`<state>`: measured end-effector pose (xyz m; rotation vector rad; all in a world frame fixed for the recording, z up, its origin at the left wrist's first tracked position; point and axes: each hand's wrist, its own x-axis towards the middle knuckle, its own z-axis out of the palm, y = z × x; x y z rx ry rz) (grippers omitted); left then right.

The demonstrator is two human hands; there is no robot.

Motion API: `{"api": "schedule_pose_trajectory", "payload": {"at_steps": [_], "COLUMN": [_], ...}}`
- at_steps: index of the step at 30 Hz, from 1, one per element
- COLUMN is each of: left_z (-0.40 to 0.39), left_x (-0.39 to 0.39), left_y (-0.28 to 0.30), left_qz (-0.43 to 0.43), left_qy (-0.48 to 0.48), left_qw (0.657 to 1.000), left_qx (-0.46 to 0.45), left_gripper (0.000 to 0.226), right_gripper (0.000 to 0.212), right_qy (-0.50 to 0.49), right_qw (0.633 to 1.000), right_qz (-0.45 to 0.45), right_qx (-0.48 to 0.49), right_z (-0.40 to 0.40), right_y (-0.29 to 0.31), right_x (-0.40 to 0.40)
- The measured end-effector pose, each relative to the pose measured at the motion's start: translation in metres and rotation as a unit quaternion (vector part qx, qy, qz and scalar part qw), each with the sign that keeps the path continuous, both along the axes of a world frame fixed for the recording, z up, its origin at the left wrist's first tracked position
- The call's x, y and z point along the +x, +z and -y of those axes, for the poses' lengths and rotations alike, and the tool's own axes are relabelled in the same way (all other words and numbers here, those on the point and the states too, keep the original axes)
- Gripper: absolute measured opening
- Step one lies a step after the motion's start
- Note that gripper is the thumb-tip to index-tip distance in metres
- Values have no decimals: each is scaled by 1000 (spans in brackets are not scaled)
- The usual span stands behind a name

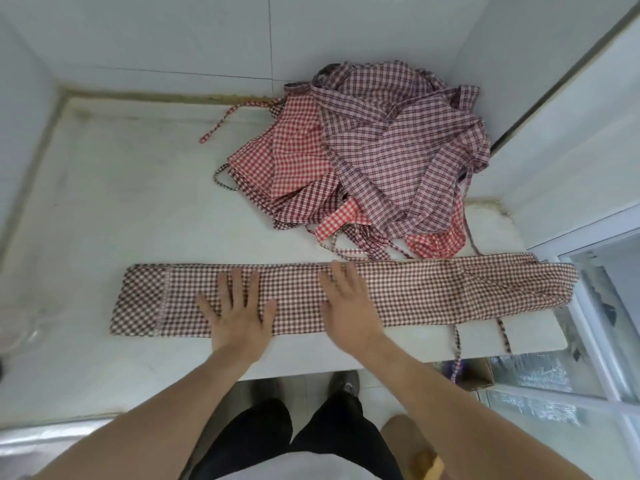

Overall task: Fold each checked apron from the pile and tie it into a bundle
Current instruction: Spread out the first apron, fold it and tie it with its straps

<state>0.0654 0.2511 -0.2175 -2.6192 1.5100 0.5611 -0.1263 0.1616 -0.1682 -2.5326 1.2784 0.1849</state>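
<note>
Black trousers (311, 441) and 1 shoe (346, 382) show at the bottom of the view, on the floor below the near edge of the white tabletop (104, 202). 2 bare forearms reach forward from there over the edge. No brand, label or writing can be read anywhere.

On the near part of the tabletop lies 1 folded apron (433, 289), a long flat strip of dark red and cream check running left to right, with its right end reaching past the tabletop's corner. The left hand (239, 310) lies palm down on the strip left of its middle, fingers straight and spread, its grip apart and pressing the cloth flat. The right hand (346, 299) lies palm down just beside it, nearer the strip's middle, fingers straight and together, fingertips near the far edge of the fold; its grip is also apart, clamped on nothing. 2 thin apron ties (457, 341) hang off the near edge at the right.

Farther back, near the wall corner, sits 1 pile of aprons (374, 157) in loose checked cloth: bright red check, dark red check and purple plaid, with ties trailing out. How many aprons the pile holds cannot be told.

Beyond the right end, a glass-fronted white frame (595, 306) stands beside the tabletop.
</note>
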Motion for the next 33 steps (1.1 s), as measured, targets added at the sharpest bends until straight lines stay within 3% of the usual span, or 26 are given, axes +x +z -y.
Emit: {"api": "schedule_pose_trajectory", "payload": {"at_steps": [3, 6, 11, 16, 19, 22, 25, 31, 33], "left_z": [2, -2, -23, -39, -39, -30, -13, -20, -23], "left_x": [-5, 10, 65, 105, 110, 110, 126, 159, 160], "left_y": [1, -4, -6, -9, 0, 20, 38, 39, 50], "left_qz": [5, -10, -24, -14, -14, -15, -44, -81, -127], "left_qy": [-21, -44, -63, 82, 226, 292, 374, 328, 315], "left_qw": [1000, 999, 995, 990, 964, 953, 926, 940, 940], "left_qx": [23, -13, -76, -115, -143, -80, 5, 38, 19], "left_gripper": [73, 69, 53, 53, 51, 55, 75, 81, 70], "right_gripper": [61, 70, 69, 65, 60, 60, 61, 83, 84], "right_qy": [88, 44, 31, 25, 23, 29, 19, 12, 6], "right_qw": [994, 993, 996, 996, 995, 993, 991, 983, 983], "right_qz": [34, 33, 27, 8, -7, -17, -9, 14, 15], "right_qx": [59, 101, 83, 88, 98, 114, 135, 182, 183], "right_z": [-23, -22, -23, -22, -21, -16, -13, -6, -6], "right_y": [-19, -29, -34, -33, -33, -32, -30, -21, -19], "right_x": [59, 76, 72, 70, 69, 71, 72, 73, 76]}}
